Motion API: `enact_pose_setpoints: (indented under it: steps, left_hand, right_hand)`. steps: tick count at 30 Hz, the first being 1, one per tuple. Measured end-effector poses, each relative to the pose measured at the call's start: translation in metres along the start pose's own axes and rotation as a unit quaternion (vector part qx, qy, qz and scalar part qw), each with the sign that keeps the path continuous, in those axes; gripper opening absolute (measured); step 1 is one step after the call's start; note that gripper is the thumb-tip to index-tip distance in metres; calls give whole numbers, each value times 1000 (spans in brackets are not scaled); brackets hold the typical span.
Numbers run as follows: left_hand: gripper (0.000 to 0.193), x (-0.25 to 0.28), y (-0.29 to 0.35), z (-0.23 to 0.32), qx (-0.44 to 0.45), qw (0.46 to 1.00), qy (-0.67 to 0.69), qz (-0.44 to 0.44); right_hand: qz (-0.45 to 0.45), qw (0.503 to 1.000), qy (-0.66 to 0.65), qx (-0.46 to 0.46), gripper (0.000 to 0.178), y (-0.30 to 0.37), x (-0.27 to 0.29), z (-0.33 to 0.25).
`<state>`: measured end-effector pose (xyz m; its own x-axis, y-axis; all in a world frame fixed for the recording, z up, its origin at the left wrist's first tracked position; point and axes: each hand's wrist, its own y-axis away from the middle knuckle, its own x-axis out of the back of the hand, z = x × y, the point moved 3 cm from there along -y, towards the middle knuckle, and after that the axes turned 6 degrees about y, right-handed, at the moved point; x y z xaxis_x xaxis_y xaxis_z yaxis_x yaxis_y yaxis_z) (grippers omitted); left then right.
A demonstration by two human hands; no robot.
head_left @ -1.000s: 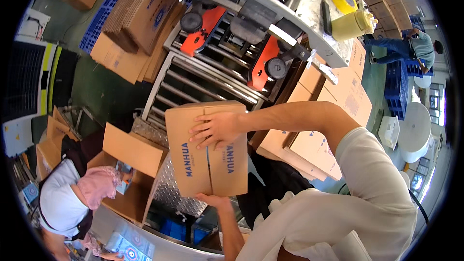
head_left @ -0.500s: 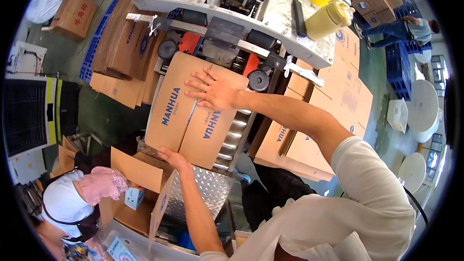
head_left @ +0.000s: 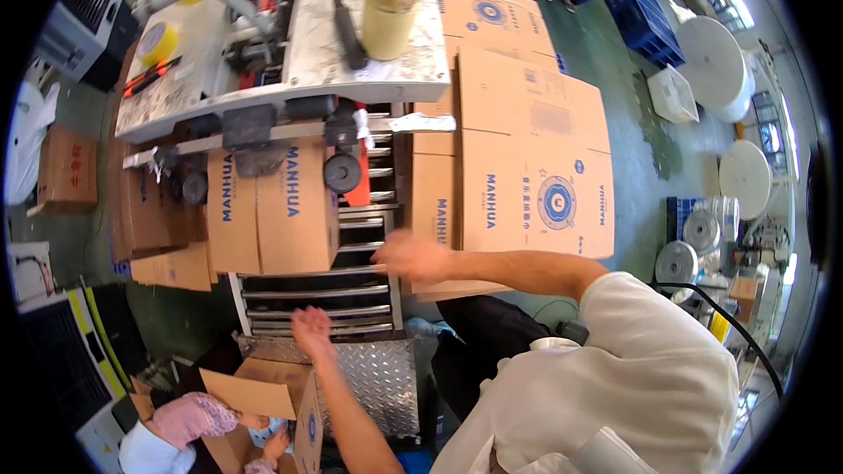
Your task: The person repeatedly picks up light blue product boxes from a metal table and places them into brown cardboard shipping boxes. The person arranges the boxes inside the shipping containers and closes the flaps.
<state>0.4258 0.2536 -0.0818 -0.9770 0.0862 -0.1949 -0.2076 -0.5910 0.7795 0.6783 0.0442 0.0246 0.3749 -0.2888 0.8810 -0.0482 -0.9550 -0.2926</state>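
1. One view only, from the wearer's head, facing steeply down.
2. It sits close above the left hand [head_left: 312, 331] and right hand [head_left: 413, 256], with the roller conveyor [head_left: 316, 294] just beyond them.
3. The fisheye bends the rim; the floor at the edges is probably farther off than it looks.

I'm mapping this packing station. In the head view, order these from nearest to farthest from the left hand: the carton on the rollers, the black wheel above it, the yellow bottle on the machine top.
From the left hand:
1. Carton, just ahead on the rollers.
2. Black wheel, beyond the carton's right edge.
3. Yellow bottle, farthest, on the machine top.
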Motion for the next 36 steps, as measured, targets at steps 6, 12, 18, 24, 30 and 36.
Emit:
enact_pose_setpoints:
  steps: [6, 12, 18, 24, 30, 36]
  left_hand:
    - [7, 143, 95, -202, 38, 920, -330, -206]
    - [19, 151, 198, -268, 173, 870, -414, -205]
    - [27, 138, 215, -245, -77, 853, -439, -271]
    - [65, 145, 286, -104, -432, 773, -435, -164]
    - [70, 180, 376, -1, -680, 578, -451, 14]
    - [34, 280, 452, 24, -631, 534, -555, 95]
  right_hand:
    - [-245, 822, 150, -491, 93, 174, 45, -11]
    - [-253, 837, 323, -362, 74, 235, 2, -45]
    - [-145, 927, 255, -236, 60, 274, 26, -85]
    - [-241, 966, 60, 68, 39, 205, 121, -271]
    - [-145, 933, -6, 329, 29, 81, 279, -403]
    - [-32, 906, -269, 324, 22, -32, 297, -354]
